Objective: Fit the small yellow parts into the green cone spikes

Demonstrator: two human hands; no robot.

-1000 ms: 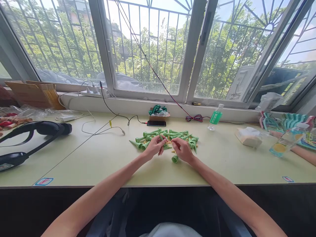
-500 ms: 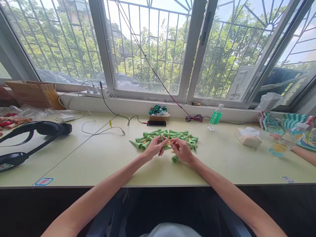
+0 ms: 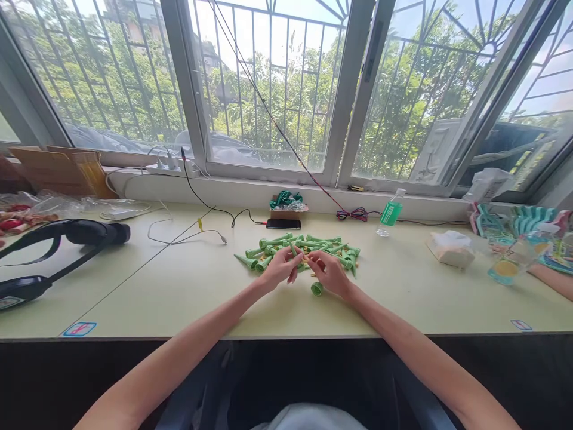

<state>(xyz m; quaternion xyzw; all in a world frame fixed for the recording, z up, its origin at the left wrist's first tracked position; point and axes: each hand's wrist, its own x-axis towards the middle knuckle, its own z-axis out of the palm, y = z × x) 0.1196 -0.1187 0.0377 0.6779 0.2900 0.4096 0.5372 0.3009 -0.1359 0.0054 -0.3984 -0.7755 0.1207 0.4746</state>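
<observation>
My left hand [image 3: 280, 266] is closed around a slim green plastic cone [image 3: 292, 248], whose tip points up and away from me. Fingertips of my right hand [image 3: 329, 270] are pinched together close beside it; what they hold is too small to make out. Both hands hover at the near side of a pile of green plastic cones [image 3: 274, 241]. Small yellowish bits lie among the cones, partly hidden by my fingers. One separate green cone [image 3: 317, 289] rests below my right hand with its round open end towards me.
Behind the pile are a black phone [image 3: 283, 224] and a small box of green wrappers [image 3: 287, 206]. A bottle [image 3: 390, 213] and a tissue pack [image 3: 451, 248] stand to the right. A black headset [image 3: 85, 233] lies left, near loose cables. Another person's arm [image 3: 553, 282] shows far right.
</observation>
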